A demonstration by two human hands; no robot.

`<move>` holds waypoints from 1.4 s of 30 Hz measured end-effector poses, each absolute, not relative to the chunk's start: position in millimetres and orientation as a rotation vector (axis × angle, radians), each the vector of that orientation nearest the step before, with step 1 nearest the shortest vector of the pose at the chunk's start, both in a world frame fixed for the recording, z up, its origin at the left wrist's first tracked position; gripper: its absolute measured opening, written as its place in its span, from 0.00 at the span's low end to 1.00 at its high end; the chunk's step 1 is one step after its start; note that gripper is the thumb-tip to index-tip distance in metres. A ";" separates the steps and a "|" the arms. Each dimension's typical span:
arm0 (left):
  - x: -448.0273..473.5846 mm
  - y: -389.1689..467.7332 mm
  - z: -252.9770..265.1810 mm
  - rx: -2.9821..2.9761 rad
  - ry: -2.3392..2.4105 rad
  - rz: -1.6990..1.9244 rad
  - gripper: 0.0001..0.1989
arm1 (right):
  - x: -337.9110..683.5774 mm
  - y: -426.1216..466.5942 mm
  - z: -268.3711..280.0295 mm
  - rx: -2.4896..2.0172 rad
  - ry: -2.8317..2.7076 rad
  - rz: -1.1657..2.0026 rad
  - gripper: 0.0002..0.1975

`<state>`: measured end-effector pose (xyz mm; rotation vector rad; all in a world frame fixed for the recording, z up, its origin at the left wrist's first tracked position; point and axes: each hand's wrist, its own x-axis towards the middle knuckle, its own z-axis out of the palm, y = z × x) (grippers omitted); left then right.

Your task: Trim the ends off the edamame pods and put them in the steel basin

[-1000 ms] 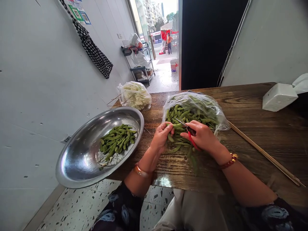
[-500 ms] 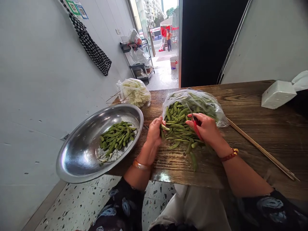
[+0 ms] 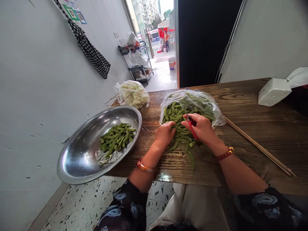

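Observation:
A heap of green edamame pods [image 3: 179, 113] spills from a clear plastic bag [image 3: 211, 104] onto the wooden table. My left hand [image 3: 165, 134] is at the heap's left edge, back upward and fingers curled down against the pods. Its fingertips, and whatever they hold, are hidden. Over the right part of the heap, my right hand [image 3: 202, 128] grips red-handled scissors [image 3: 192, 130], the blades pointing up and away from me. To the left, a wide steel basin [image 3: 79, 150] sits tilted at the table edge with a smaller pile of pods inside.
A bag of pale cauliflower-like florets [image 3: 134, 93] stands behind the basin. Long thin wooden sticks [image 3: 260, 146] lie to the right. A white tissue pack [image 3: 274, 92] is at the back right. Beyond the table are a shelf cart [image 3: 137, 64] and a doorway with a person [image 3: 166, 41] outside.
My left hand has moved right and turned palm down onto the heap; the pod that showed in its fingers is now out of sight. My right hand keeps the scissors. The view has shifted slightly.

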<state>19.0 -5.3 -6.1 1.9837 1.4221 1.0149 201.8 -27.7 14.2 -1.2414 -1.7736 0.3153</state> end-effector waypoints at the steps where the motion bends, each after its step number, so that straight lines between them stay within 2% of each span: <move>1: 17.9 -5.3 -5.4 1.976 1.423 1.040 0.07 | 201.9 -27.8 14.3 -1.243 -1.775 0.315 0.18; 4: 11.6 -3.2 -2.4 1.843 1.388 1.166 0.03 | 203.1 -27.2 12.1 -1.244 -1.802 0.322 0.19; 9: 3.7 -3.3 4.4 1.361 1.147 1.167 0.14 | 202.1 -27.2 6.3 -1.242 -1.908 0.369 0.21; 12: 6.7 -8.9 7.5 1.243 1.057 1.131 0.16 | 200.6 -29.0 6.0 -1.270 -1.972 0.380 0.21; 16: 12.4 -14.4 8.7 1.256 1.015 1.098 0.15 | 199.6 -30.3 6.5 -1.288 -2.013 0.392 0.21; 23: 16.1 -15.0 7.2 1.440 1.000 1.139 0.07 | 195.3 -31.6 5.7 -1.238 -1.980 0.412 0.19; 36: 17.0 -17.0 8.3 1.419 1.063 1.129 0.06 | 193.9 -34.7 6.3 -1.295 -2.091 0.365 0.13; 42: 8.8 -11.6 10.6 1.698 1.117 1.183 0.02 | 195.6 -34.5 10.1 -1.304 -2.167 0.386 0.11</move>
